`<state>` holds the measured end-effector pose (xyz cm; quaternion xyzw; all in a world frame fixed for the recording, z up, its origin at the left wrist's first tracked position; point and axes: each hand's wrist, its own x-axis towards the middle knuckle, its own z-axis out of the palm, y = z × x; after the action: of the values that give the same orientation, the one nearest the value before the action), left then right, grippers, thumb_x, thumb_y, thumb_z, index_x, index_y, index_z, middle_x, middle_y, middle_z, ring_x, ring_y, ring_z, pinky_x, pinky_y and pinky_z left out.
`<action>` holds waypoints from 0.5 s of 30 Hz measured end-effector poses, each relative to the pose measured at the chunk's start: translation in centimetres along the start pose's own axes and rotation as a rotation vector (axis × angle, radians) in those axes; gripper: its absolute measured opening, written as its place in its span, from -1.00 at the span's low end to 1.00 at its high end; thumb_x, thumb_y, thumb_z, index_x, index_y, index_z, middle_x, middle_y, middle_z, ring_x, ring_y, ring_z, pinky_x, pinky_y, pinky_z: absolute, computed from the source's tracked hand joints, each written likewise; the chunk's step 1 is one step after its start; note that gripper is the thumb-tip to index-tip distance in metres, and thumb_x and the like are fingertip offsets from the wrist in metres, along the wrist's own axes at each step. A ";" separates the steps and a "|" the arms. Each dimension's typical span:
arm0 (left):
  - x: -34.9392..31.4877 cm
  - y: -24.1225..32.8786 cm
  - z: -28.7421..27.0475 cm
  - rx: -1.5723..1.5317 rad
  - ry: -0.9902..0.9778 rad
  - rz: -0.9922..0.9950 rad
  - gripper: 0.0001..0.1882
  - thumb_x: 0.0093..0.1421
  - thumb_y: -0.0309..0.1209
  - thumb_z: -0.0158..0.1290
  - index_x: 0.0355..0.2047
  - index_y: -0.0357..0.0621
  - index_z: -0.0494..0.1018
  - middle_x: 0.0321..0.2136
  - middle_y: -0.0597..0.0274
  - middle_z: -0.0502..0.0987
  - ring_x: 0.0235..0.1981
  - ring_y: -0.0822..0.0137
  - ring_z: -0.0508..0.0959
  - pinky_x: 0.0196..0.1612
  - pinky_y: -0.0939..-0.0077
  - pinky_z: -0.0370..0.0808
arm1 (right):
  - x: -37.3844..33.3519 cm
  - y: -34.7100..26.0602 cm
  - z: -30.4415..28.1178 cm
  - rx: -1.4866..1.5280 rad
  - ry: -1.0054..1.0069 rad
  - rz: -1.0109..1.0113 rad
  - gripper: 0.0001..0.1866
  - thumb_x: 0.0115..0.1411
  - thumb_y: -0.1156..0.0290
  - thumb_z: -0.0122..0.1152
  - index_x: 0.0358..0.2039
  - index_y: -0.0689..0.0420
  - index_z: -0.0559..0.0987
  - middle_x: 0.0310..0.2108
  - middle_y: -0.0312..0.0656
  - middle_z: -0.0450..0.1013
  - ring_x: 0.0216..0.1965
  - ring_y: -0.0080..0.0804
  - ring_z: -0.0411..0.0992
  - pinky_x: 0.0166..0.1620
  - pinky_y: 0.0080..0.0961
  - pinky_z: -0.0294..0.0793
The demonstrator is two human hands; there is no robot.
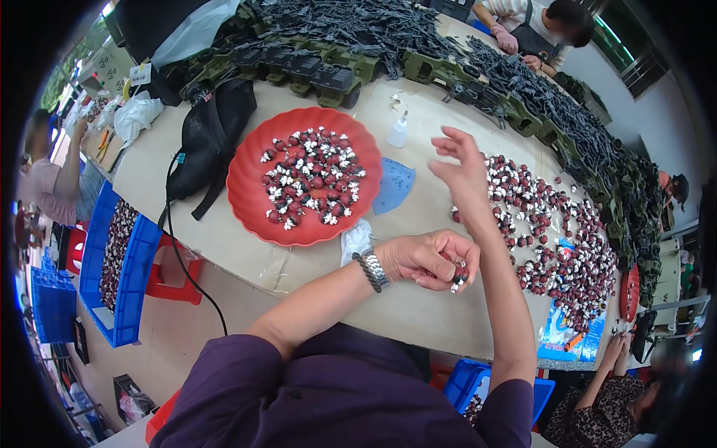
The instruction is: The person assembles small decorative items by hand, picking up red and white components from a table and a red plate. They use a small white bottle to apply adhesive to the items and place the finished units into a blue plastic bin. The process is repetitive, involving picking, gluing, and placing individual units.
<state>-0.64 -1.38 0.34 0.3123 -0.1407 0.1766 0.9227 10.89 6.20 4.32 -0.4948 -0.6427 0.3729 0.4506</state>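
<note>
— Item one, containers? 
— Red tray point(246, 179): filled with maroon-and-white parts point(310, 175). Blue bin point(138, 269): dark parts are held.

— Item two, hands? 
— Left hand point(429, 257): fingers curled around small parts point(457, 278), above the table point(418, 313). Right hand point(463, 175): raised, fingers spread, nothing gripped, beside the loose pile point(553, 239).

Glossy red plastic tray point(254, 216); metal watchband point(371, 271)

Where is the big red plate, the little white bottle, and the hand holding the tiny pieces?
red plate point(250, 160), head view, on its bare left rim.
white bottle point(397, 133), head view, on the middle of its body.
left hand point(429, 257), head view, on the back of the hand, fingers closed on small pieces.
</note>
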 end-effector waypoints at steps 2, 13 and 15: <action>0.1 0.0 -0.2 -0.011 -0.043 -0.021 -0.61 0.03 -0.36 0.28 -0.27 -0.40 0.41 -0.44 0.06 0.55 -0.84 0.64 0.22 -0.79 0.78 0.06 | 2.4 1.3 1.9 -0.096 -0.003 0.006 -0.38 -0.01 0.60 0.27 0.10 0.19 0.32 -0.02 -0.11 0.42 -0.06 -0.41 0.40 -0.03 -0.52 0.43; 0.0 0.1 -0.4 0.031 -0.046 -0.023 -0.64 0.04 -0.38 0.25 -0.26 -0.38 0.41 -0.41 0.07 0.54 -0.83 0.66 0.23 -0.78 0.81 0.10 | 6.7 6.7 5.6 -0.115 -0.008 -0.030 -0.65 0.10 0.52 0.18 -0.08 0.23 0.42 -0.22 -0.14 0.53 -0.20 -0.52 0.47 -0.10 -0.53 0.43; -0.2 0.3 -0.4 0.075 -0.020 -0.051 -0.64 0.04 -0.37 0.25 -0.26 -0.37 0.41 -0.41 0.08 0.54 -0.83 0.68 0.23 -0.79 0.81 0.09 | 6.2 6.9 4.5 -0.122 0.017 -0.063 -0.66 0.12 0.53 0.15 -0.06 0.22 0.43 -0.23 -0.14 0.53 -0.22 -0.52 0.47 -0.11 -0.53 0.43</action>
<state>-0.85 -0.91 0.12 0.3520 -0.1351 0.1550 0.9131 8.02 13.65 -2.22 -0.5038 -0.6757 0.3145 0.4366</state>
